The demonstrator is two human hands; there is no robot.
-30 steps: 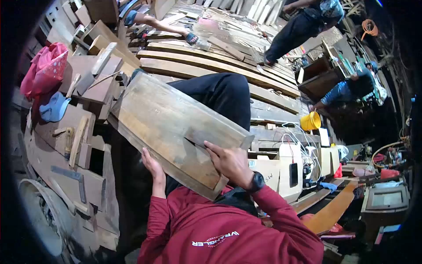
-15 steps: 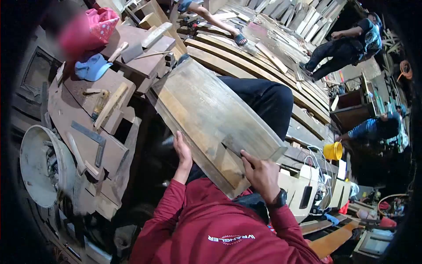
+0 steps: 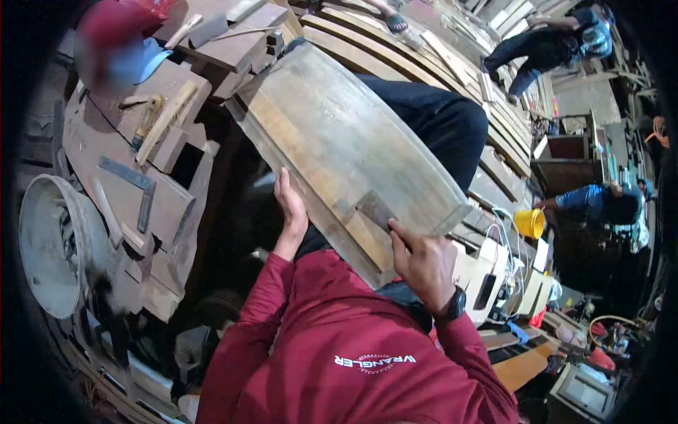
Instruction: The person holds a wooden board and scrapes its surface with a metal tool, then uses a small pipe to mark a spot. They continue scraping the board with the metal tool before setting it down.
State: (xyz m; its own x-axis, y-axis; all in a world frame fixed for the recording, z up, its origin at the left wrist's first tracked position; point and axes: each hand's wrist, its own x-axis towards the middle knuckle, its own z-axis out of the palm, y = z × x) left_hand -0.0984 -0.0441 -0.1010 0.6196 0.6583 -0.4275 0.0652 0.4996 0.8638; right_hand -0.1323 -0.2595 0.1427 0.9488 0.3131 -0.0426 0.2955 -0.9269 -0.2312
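Note:
A wide, worn wooden board (image 3: pixel 339 134) lies tilted across my knee in dark trousers (image 3: pixel 441 124). My left hand (image 3: pixel 289 208) grips the board's near left edge, fingers wrapped against its side. My right hand (image 3: pixel 424 261), with a black watch on the wrist, presses a small flat dark piece (image 3: pixel 376 210) against the board's face close to its lower end. My red sleeves and chest fill the bottom of the view.
A cluttered wooden bench (image 3: pixel 141 162) with offcuts and a metal square (image 3: pixel 131 180) stands to the left, above a round grey basin (image 3: pixel 46 247). Curved planks (image 3: pixel 424 56) lie beyond. Other people (image 3: pixel 554 39) work at the back. A yellow bucket (image 3: pixel 528 222) and white boxes with cables (image 3: pixel 491 272) sit on the right.
The view has swung so the board sits higher and more to the right. Both hands keep their places on the board; the right hand still presses the dark piece.

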